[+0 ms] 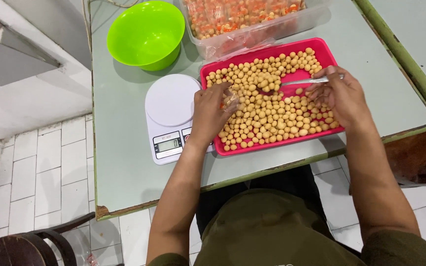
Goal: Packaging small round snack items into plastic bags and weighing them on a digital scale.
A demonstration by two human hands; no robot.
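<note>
- A dark wooden chair back (23,246) shows at the lower left, over white floor tiles (35,167).
- A lime-green plastic bowl (145,33) sits at the far left of the pale green table (124,167).
- A white digital kitchen scale (169,116) stands just beside the tray's left edge.
- The left hand (212,111) rests over the tray's left rim, fingers pinched on a small clear plastic pouch (230,102) held over the snacks.
- A pink rectangular tray (324,49) is covered with small round tan coated nuts (267,118).
- A clear plastic tub (252,32) of filled orange-printed packets touches the tray's far side.
- The right hand (336,93), fingers curled, grips a metal spoon (296,82) whose bowl lies among the nuts.
</note>
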